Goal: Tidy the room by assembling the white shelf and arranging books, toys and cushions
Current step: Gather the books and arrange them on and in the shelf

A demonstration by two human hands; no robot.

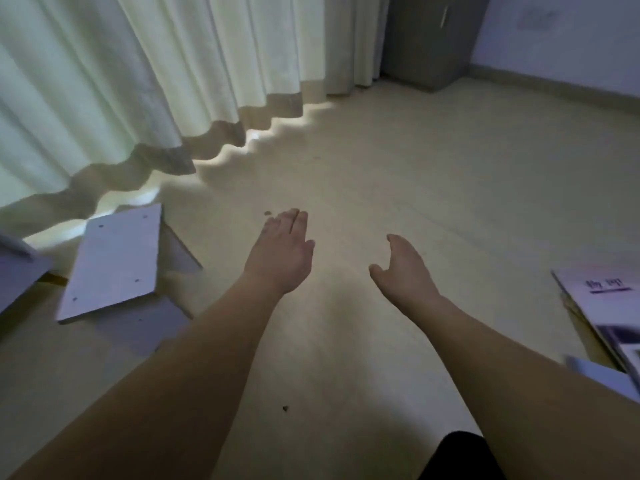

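Note:
Both arms reach forward over the beige floor (433, 188). My left hand (282, 251) is flat, palm down, fingers together, holding nothing. My right hand (403, 268) is loosely cupped with the thumb apart, also holding nothing. A white shelf board (114, 265) with small drill holes lies tilted on other white panels (145, 327) at the left, well clear of my left hand. A further white piece (17, 275) shows at the far left edge. At the right edge lie books or booklets (602, 306), one with printed characters on a white cover.
Pale curtains (138, 81) hang along the left and back, with light under their hem. A grey cabinet (429, 39) stands in the far corner beside a white wall (571, 46). Small dark specks (285, 408) dot the floor. A dark shape (460, 459) sits at the bottom edge.

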